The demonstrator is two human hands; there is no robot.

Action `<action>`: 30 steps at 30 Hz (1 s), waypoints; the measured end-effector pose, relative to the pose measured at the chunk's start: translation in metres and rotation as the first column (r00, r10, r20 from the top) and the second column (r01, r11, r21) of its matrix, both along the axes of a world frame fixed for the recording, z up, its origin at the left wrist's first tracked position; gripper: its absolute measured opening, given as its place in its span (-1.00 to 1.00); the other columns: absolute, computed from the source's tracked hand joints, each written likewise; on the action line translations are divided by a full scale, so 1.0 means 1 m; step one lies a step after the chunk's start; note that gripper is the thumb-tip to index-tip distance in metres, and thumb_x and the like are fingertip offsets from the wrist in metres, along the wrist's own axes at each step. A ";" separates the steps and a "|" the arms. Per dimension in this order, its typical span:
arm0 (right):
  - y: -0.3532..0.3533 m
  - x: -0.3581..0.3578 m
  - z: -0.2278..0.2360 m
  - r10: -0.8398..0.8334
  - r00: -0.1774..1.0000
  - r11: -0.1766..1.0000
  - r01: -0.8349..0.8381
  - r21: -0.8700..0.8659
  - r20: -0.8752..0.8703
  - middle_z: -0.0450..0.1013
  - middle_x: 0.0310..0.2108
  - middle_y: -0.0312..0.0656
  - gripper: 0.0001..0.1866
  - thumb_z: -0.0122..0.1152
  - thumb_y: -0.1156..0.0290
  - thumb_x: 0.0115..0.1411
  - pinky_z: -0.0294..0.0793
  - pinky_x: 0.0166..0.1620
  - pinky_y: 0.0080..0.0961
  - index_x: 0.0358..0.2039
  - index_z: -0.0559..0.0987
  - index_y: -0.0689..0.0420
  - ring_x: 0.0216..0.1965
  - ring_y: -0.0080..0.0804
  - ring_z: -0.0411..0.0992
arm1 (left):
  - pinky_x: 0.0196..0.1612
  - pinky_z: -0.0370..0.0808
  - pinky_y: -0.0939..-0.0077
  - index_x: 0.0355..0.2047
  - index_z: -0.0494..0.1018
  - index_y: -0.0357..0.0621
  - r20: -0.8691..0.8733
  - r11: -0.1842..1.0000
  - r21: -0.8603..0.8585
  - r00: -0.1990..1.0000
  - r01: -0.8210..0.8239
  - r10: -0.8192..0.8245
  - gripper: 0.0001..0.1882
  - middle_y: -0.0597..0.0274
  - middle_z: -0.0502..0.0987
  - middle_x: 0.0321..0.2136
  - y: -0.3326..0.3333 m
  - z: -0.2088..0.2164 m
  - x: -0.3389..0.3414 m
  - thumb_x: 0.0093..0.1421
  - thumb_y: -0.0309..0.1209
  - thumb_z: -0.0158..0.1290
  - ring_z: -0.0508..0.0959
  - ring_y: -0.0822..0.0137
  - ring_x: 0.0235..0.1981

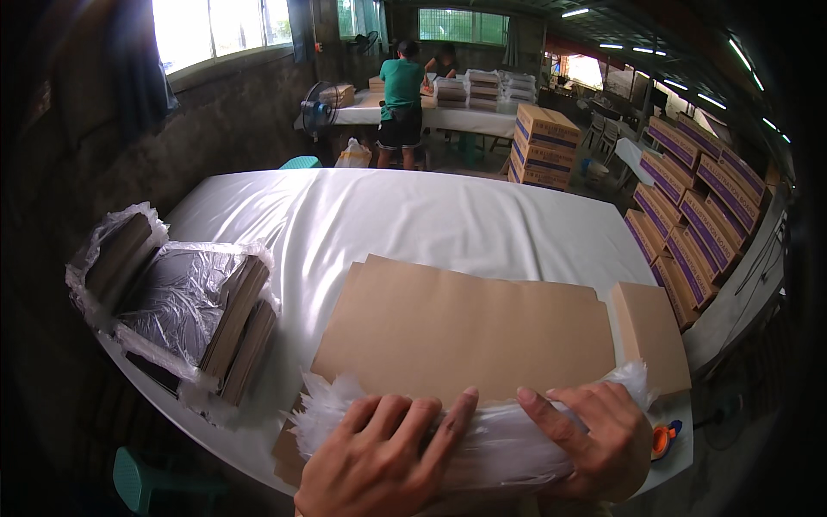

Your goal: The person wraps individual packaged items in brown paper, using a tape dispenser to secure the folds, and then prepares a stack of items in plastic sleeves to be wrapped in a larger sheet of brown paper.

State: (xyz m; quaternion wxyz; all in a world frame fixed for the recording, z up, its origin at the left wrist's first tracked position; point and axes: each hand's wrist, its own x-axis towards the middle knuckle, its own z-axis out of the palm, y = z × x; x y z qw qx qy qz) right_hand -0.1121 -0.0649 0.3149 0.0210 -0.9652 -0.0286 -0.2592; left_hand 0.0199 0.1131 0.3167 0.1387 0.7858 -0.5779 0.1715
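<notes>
A thick bundle of clear plastic bags [508, 448] lies across the near side of some large brown cardboard sheets [465, 332]. My left hand [388, 452] is curled over the bundle's left part, its index finger reaching toward the middle. On the right part my right hand [594, 435] grips the plastic, with thumb and fingers bent round it. Both index fingertips come close to the cardboard just beyond the bundle. Crumpled plastic ends stick out past each hand. The undersides of my hands are hidden.
Plastic-wrapped stacks of dark sheets [194, 302] lie at the table's left. A brown box [650, 336] and an orange-and-blue tape dispenser [663, 439] are at right. Printed cartons [689, 215] are piled beyond. Two people work at a far table; a green stool [142, 478] stands lower left.
</notes>
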 end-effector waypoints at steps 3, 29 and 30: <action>-0.002 0.001 -0.003 0.004 1.000 1.000 -0.004 -0.026 -0.001 0.45 -0.38 -0.14 -0.26 0.27 -0.13 -0.26 0.37 -0.34 -0.33 -0.04 0.51 0.00 -0.43 -0.23 0.43 | -0.24 0.36 0.46 0.03 0.34 -0.10 0.001 1.000 0.001 1.000 -0.005 0.005 -0.46 0.25 0.41 -0.36 0.000 -0.001 0.000 -0.05 -0.41 0.01 0.42 0.29 -0.36; 0.004 0.001 -0.001 -0.016 0.999 1.000 0.016 0.010 0.038 0.44 -0.42 -0.13 -0.22 0.35 0.00 -0.36 0.37 -0.34 -0.32 -0.03 0.50 0.00 -0.43 -0.21 0.44 | -0.19 0.35 0.42 0.02 0.33 -0.09 -0.023 1.000 -0.009 1.000 0.010 -0.011 -0.21 0.26 0.42 -0.31 0.001 -0.003 -0.001 -0.34 -0.29 0.28 0.42 0.27 -0.30; 0.004 0.001 -0.001 -0.013 0.999 1.000 0.013 0.015 0.037 0.44 -0.42 -0.13 -0.22 0.35 0.00 -0.36 0.37 -0.34 -0.32 -0.03 0.50 0.00 -0.43 -0.21 0.44 | -0.19 0.36 0.42 0.02 0.33 -0.09 -0.023 1.000 -0.007 1.000 0.010 -0.010 -0.21 0.26 0.42 -0.31 0.001 -0.003 -0.001 -0.34 -0.29 0.27 0.42 0.27 -0.30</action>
